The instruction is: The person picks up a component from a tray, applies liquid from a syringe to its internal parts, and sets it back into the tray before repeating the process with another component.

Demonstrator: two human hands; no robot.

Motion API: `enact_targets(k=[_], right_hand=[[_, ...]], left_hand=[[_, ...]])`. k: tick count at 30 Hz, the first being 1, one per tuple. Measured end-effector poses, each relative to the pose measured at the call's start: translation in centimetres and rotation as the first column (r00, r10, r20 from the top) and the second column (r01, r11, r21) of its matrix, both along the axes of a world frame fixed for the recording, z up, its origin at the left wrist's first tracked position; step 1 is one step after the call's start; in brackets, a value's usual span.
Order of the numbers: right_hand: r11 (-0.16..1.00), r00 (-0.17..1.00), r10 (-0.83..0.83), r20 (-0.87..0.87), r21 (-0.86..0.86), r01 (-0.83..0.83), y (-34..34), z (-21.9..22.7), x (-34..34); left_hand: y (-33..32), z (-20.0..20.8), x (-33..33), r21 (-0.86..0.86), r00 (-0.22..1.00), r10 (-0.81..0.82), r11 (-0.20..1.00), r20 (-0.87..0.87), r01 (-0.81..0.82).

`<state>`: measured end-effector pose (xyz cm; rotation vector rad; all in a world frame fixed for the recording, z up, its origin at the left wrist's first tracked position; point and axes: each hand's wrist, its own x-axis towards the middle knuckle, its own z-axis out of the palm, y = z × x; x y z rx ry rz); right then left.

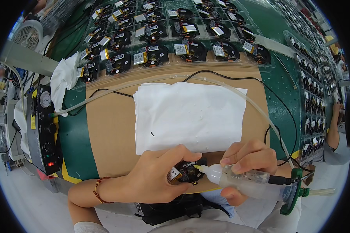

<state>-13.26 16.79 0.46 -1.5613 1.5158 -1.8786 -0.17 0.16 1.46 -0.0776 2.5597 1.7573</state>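
My left hand [159, 176] holds a small black circuit assembly [186, 173] with a yellow-edged silver battery, near the front edge of the cardboard sheet [109, 132]. My right hand [247, 165] grips a translucent glue dispenser [247, 182] with a green end cap. Its pointed nozzle tip [197, 167] touches the top of the assembly. A clear hose [260, 112] and a black cable [284, 112] run from the dispenser's rear across the bench.
A stack of white paper sheets [190, 116] lies on the cardboard. Clear trays [171, 35] of several similar assemblies fill the back and right of the green bench. A control box [44, 128] and crumpled white cloth [64, 77] sit left. Another person's arm [333, 128] is at far right.
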Motion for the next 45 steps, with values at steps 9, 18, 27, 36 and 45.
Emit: enact_targets(k=[9, 18, 27, 36, 45], right_hand=[[0.999, 0.995, -0.034, 0.094, 0.004, 0.034, 0.02, 0.33, 0.45], [1.000, 0.998, -0.025, 0.053, -0.009, 0.025, -0.11, 0.16, 0.16], [0.999, 0.996, -0.042, 0.078, -0.030, 0.044, 0.02, -0.07, 0.30], [0.999, 0.999, -0.035, -0.022, 0.027, 0.036, 0.37, 0.16, -0.03], [0.999, 1.000, -0.015, -0.023, 0.034, 0.015, 0.53, 0.21, -0.24]], left_hand=[[0.19, -0.02, -0.05, 0.008, 1.000, 0.010, 1.000, -0.004, -0.010], [-0.04, 0.09, 0.19, -0.010, 0.997, -0.005, 1.000, 0.073, 0.006], [-0.14, 0.12, 0.34, -0.007, 0.996, -0.008, 1.000, 0.092, 0.009], [-0.09, 0.15, 0.21, -0.006, 0.999, -0.002, 1.000, 0.050, 0.002], [-0.08, 0.77, 0.16, 0.014, 0.994, 0.000, 1.000, 0.110, -0.002]])
